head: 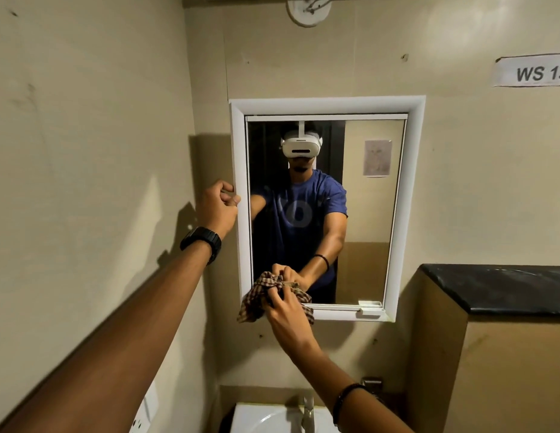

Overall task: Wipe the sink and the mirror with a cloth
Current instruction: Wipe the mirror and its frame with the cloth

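I see a paper label (533,71) reading "WS 13" on the beige wall (85,104), a round ceiling fitting (308,9) above, a black countertop (497,289) at right, and a wall socket (146,410) low left.

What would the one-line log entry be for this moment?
phase: wiping mirror | right hand: pressing cloth on lower left glass | left hand: gripping frame's left edge | sink: below, untouched
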